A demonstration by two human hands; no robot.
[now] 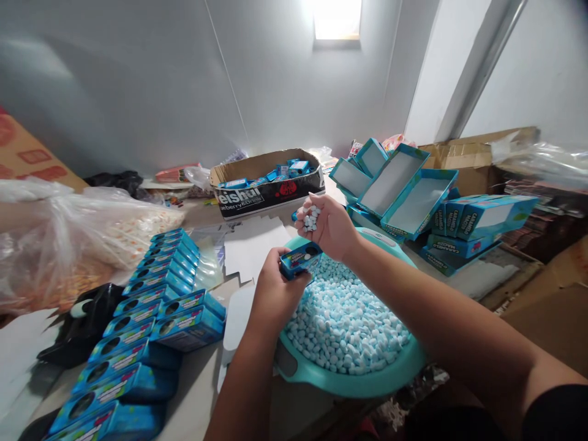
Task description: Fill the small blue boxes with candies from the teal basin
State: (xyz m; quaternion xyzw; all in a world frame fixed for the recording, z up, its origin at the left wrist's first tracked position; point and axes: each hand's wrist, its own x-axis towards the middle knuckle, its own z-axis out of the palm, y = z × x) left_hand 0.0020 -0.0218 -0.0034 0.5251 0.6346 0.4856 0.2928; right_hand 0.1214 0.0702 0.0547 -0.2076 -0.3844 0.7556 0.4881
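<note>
My left hand (285,288) grips a small blue candy box (299,260), its dark round opening facing up, over the left rim of a turquoise basin (362,387). Just above that box, my right hand (328,225) is cupped palm up around a handful of pale blue and white candies (311,218). A deep heap of the same candies (353,318) fills the basin. To the left stand rows of blue candy boxes (124,334) with round holes on top.
Behind the basin, a black-printed carton (271,196) holds more small boxes. Blue display trays (413,190) are stacked at right. A tape dispenser (80,324) and plastic bags of candies (87,245) lie at left. White card sheets (257,242) lie in the middle.
</note>
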